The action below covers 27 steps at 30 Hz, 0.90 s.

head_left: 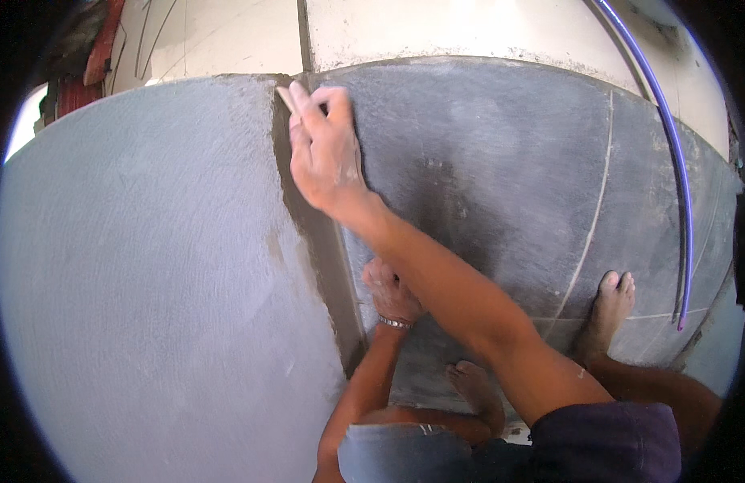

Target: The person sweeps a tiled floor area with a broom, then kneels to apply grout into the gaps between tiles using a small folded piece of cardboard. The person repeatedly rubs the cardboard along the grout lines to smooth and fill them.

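At far left, red boards (104, 44) stand beyond a light grey slab (147, 282). A dark, damp-looking strip (328, 266) runs along the slab's right edge, from far to near. At its far end, the right hand (328, 157) has its fingers closed on a thin pale piece (285, 98). Nearer, just right of the strip, the left hand (392, 294) has curled fingers; whether it grips anything I cannot tell. A band (394, 323) circles its wrist. Rightward lie darker floor (509, 153), two bare feet (615, 306), a pale line (595, 217) and a purple hose (683, 201); pale panels (437, 32) lie beyond.
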### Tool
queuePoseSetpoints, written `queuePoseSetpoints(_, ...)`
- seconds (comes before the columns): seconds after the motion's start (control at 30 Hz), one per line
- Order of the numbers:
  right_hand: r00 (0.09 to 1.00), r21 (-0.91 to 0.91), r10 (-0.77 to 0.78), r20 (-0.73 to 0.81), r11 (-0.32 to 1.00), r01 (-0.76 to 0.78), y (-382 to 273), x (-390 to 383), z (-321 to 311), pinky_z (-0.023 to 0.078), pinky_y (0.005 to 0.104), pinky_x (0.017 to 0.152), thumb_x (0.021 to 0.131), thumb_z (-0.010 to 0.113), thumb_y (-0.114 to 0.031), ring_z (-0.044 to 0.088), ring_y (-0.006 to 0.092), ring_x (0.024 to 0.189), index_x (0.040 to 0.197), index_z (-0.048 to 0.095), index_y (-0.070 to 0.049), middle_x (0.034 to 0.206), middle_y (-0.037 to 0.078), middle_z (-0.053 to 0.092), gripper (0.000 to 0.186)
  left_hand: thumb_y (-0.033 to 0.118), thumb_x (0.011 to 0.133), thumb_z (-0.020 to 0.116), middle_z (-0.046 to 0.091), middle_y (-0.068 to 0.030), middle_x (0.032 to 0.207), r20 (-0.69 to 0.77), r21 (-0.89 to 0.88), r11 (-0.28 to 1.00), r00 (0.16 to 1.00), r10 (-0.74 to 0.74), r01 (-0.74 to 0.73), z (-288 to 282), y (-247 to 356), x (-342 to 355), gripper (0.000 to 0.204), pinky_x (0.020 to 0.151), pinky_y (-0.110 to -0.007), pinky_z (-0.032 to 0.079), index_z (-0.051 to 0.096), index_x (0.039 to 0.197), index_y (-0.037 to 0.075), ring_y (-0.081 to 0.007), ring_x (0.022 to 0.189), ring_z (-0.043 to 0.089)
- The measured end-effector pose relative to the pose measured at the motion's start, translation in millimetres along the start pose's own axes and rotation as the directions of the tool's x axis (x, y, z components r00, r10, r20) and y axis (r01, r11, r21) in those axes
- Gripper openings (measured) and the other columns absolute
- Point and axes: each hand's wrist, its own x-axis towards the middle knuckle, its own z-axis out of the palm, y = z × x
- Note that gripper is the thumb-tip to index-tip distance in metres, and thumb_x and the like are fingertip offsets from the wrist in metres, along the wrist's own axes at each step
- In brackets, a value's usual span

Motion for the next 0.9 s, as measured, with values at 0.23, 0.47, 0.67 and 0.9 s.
queuePoseSetpoints(0.23,0.996,0.144,-0.035,0.086,0.989,0.023,-23.7,-62.2,-0.8,0.031,0.0443,0.118,0.102,0.044,-0.008,0.032,0.0445,0.144,0.148,0.037,0.007,0.155,0.032,0.029,0.048,0.032,0.092,0.059,0.051,-0.0173,0.140,-0.027,0.101,0.982,0.986,0.162,-0.158,-18.3,18.6,15.3,0.046,0.111,-0.057,0.032,0.056,0.129,0.005,-0.0388,0.134,0.043)
queuePoseSetpoints(0.47,0.999,0.220,-0.037,0.011,0.975,0.034,-17.3,-103.6,-5.5,0.040,0.0461,0.110,0.100,0.051,-0.007,0.045,0.0458,0.134,0.141,0.043,0.009,0.143,0.031,0.044,0.044,0.031,0.088,0.062,0.054,-0.0143,0.140,-0.090,0.100,0.985,0.984,0.152,-0.143,-21.3,26.5,19.1,0.042,0.111,-0.054,0.034,0.066,0.122,0.008,-0.0351,0.133,0.045)
queuePoseSetpoints(0.67,0.995,0.193,0.094,-0.042,0.978,-0.084,-8.2,-69.9,-5.2,0.051,0.0368,0.079,0.099,0.063,-0.020,0.060,0.0220,0.090,0.118,0.056,0.004,0.107,0.015,0.058,0.031,0.031,0.084,0.065,0.057,-0.0161,0.137,0.044,0.072,0.994,0.996,0.081,-0.084,-13.6,19.2,19.6,0.042,0.113,-0.057,0.031,0.070,0.117,0.007,-0.0380,0.134,0.045)
queuePoseSetpoints(0.9,0.915,0.249,0.401,0.050,0.882,-0.401,-33.1,-65.8,-1.4,0.048,0.0458,0.077,0.091,0.062,-0.004,0.060,0.0428,0.084,0.102,0.052,0.003,0.100,0.028,0.058,0.016,0.032,0.087,0.062,0.055,-0.0146,0.140,-0.040,0.101,0.985,0.989,0.144,-0.139,-26.2,31.1,20.9,0.043,0.112,-0.057,0.031,0.066,0.123,0.007,-0.0361,0.134,0.044)
